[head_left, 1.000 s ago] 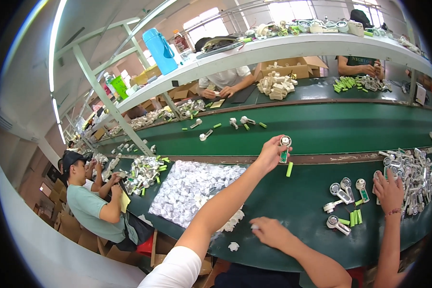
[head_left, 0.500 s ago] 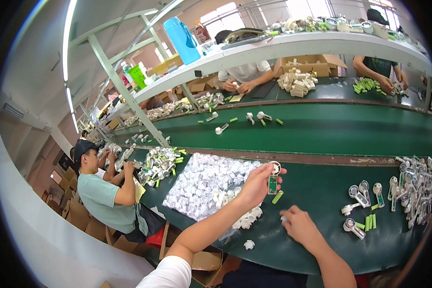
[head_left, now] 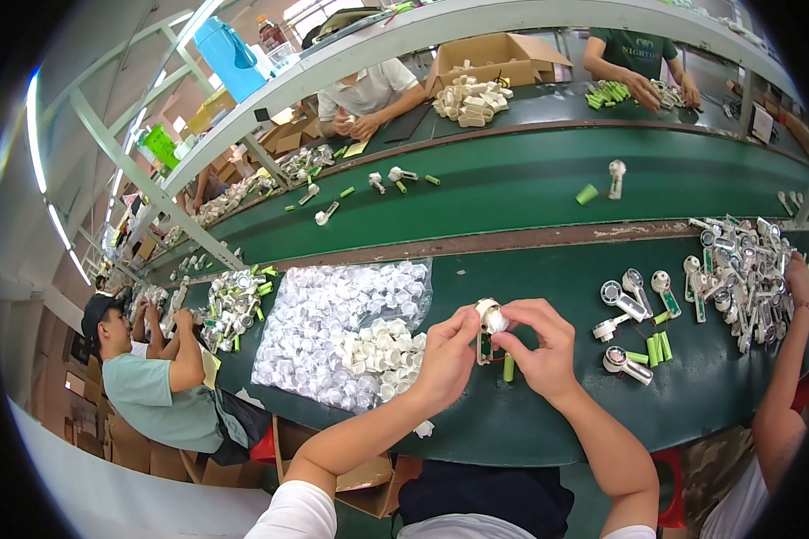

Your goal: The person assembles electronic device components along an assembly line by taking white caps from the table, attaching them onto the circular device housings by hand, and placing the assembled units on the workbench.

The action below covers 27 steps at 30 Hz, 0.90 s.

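This was a factory floor, an assembly line worked by hand. Beneath the grip of the left hand [head_left: 449, 361] and right hand [head_left: 546, 352] lay a dark green worktop [head_left: 548, 431]; beyond the grip, a long green belt [head_left: 512, 202] ran crosswise like a conveyor, a few parts spaced along it. Left of the grip, identical white caps [head_left: 306, 350] were massed; to its right was a heap of matching small devices [head_left: 746, 283]. A person in pale green [head_left: 157, 395] worked farther left, another in a dark top [head_left: 634, 56] across the belt. Above and beyond the grip ran a metal-framed shelf [head_left: 440, 29] with a cardboard box [head_left: 490, 61] behind it, and tube lights [head_left: 36, 135] hung high to the left.
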### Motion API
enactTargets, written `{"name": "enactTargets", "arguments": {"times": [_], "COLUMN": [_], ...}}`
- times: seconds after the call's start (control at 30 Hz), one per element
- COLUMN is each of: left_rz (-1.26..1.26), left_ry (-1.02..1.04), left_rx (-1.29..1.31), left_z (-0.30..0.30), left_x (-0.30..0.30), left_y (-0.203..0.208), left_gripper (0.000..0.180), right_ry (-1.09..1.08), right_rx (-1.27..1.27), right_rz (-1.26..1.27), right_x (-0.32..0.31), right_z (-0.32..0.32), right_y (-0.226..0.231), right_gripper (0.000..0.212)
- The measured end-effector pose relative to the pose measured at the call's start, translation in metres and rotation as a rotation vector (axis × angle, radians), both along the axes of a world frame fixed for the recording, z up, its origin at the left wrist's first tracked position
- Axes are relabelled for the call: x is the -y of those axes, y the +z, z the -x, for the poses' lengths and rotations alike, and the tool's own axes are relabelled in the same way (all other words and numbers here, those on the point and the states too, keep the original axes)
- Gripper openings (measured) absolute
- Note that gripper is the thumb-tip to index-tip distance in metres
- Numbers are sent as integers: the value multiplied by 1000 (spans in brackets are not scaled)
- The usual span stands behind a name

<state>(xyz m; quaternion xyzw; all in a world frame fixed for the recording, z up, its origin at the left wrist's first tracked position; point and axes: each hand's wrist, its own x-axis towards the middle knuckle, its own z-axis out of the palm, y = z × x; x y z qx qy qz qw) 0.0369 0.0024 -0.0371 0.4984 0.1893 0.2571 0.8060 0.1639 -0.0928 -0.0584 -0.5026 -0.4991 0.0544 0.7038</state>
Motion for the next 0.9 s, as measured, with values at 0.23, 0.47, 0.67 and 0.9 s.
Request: {"name": "enactTargets", "arguments": {"times": [0.23,0.47,0.67,0.9], "left_rz": [-483,-575,-563,-575], "left_ry": [101,128,126,213], "left_rx": [-68,67,49,-210], "left_z": [1,5,13,-16], "left_x": [6,5,15,-11], "left_y": [0,-1,-5,-10], "left_gripper": [30,32,28,18], "right_ry": [-70,334,429,282], "right_rx": [66,-393,-442,-675], "right_rz": [-34,-62,-44,58], "right_x": [2,-2,1,-9], "right_z": [8,6,15,20], "right_y": [-1,-6,-19,-18], "right_gripper": [32,34,42,33]}}
